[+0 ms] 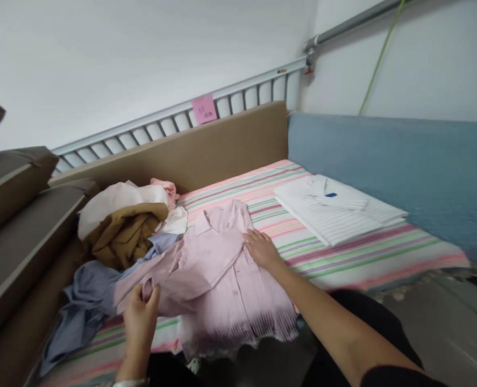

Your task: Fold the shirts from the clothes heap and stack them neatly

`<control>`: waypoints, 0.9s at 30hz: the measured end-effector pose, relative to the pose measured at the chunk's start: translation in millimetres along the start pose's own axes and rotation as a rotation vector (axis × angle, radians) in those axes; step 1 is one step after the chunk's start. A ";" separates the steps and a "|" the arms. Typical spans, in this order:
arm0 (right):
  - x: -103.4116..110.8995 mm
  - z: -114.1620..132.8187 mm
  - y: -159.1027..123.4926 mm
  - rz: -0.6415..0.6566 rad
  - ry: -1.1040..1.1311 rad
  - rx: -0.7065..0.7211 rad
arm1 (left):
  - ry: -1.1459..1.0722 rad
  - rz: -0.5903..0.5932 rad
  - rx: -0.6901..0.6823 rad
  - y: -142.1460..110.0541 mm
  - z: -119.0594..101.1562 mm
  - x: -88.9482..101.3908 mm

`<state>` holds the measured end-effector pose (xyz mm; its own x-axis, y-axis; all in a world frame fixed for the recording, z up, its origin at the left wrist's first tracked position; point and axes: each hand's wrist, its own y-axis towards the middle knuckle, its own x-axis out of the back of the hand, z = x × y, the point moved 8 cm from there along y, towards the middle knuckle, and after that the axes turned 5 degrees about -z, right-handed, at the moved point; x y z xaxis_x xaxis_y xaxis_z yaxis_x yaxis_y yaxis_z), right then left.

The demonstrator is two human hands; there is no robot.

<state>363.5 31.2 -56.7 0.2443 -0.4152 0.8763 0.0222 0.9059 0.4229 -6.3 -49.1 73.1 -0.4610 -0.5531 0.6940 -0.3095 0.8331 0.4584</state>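
On striped cover, steady pink button-up shirt under right hand, loosely extended without visible grip; with left hand pinched onto sleeve, draw gently, evenly.

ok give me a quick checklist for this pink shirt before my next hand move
1. Left hand holding a sleeve of the pink button-up shirt: ok.
2. Right hand resting on the pink button-up shirt: ok.
3. Shirt clear of the blue garment: not ok, a sleeve touches it.
4. Hem within the striped blanket's near edge: not ok, it reaches or passes it.
5. Folded white striped shirt apart from the pink one: ok.
6. Underside smooth: cannot tell, hidden.
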 end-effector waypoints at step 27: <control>53.8 -20.2 -16.0 0.051 0.403 -0.210 | 0.180 0.961 -0.875 -214.4 -160.9 -138.1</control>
<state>395.9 -4.0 -21.0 0.6073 -0.3415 0.7173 0.1866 0.9389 0.2891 257.6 -150.8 -31.7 -0.0561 0.2107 0.9759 0.7483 0.6560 -0.0986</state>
